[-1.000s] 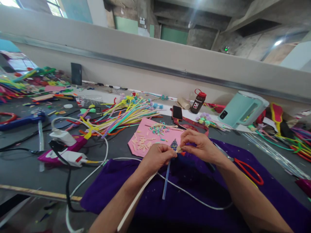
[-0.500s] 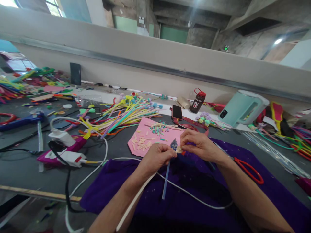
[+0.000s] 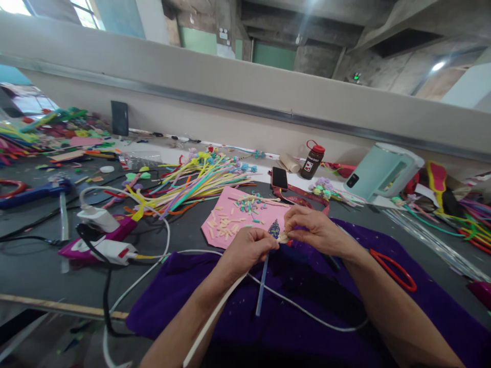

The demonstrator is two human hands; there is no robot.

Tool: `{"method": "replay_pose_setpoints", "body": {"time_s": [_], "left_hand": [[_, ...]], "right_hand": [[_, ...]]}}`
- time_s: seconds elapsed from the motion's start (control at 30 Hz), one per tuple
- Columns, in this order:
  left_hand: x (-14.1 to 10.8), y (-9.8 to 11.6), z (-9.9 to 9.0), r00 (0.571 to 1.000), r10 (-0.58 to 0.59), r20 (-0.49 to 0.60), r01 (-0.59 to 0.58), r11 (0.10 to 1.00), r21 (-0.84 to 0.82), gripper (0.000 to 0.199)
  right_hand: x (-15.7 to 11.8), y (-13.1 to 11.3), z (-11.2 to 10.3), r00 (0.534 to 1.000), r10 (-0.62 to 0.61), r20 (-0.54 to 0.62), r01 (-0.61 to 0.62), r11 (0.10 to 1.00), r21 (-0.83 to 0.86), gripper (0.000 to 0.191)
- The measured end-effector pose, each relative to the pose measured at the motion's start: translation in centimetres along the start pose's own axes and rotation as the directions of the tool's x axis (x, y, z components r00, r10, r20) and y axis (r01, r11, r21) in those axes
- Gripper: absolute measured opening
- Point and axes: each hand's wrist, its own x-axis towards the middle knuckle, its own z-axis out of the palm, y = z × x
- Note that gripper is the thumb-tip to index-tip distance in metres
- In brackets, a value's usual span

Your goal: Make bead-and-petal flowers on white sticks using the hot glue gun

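The left hand [image 3: 247,250] and right hand [image 3: 314,227] are sitting close together at centre, fingertips pinching a small cream piece [image 3: 283,238] from 2 sides. A long cream strip [image 3: 215,319] is showing below the left hand, its long axis slanting down, pointing toward 7 o'clock! A translucent stick [image 3: 261,294] is pointing nearly to 6 o'clock, and a pink sheet [image 3: 226,201] is lying at 10 o'clock from the pinch.

Past the left hand [image 3: 245,250] and the right hand [image 3: 316,230], a pale partition [image 3: 230,76] with a grey rail [image 3: 245,109] edged the dark tabletop [image 3: 187,230], beneath a concrete ceiling [image 3: 326,30] whose lamp [image 3: 438,66] glowed far to their right, opposite a bright window [image 3: 86,14] far to their left.
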Motion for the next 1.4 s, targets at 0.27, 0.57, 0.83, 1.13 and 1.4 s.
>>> {"method": "replay_pose_setpoints", "body": {"time_s": [0.27,0.57,0.83,1.13,1.4], "left_hand": [[0.1,-0.2,0.0,1.0,0.004,0.008,-0.004,1.0,-0.005,0.015],[0.1,0.0,-0.4,0.999,0.006,0.035,-0.001,0.99,-0.141,0.019],[0.2,-0.4,-1.0,0.99,-0.035,0.137,0.081,0.933,-0.35,0.019],[0.5,-0.7,-1.0,0.979,-0.05,0.2,0.122,0.922,-0.368,0.018],[0.3,-0.4,-0.3,0.994,-0.027,0.104,0.054,0.964,-0.261,0.018]], "right_hand": [[0.0,0.1,0.0,1.0,0.015,0.001,-0.015,1.0,0.011,0.009],[-0.1,0.4,0.4,0.956,0.053,-0.287,-0.006,0.987,0.162,0.02],[0.0,0.1,0.4,0.972,0.083,-0.22,-0.044,0.983,0.179,0.026],[0.1,-0.4,1.0,0.985,-0.017,-0.171,0.042,0.989,0.143,0.045],[0.2,0.0,1.0,0.982,0.035,-0.187,0.004,0.979,0.204,0.022]]}}
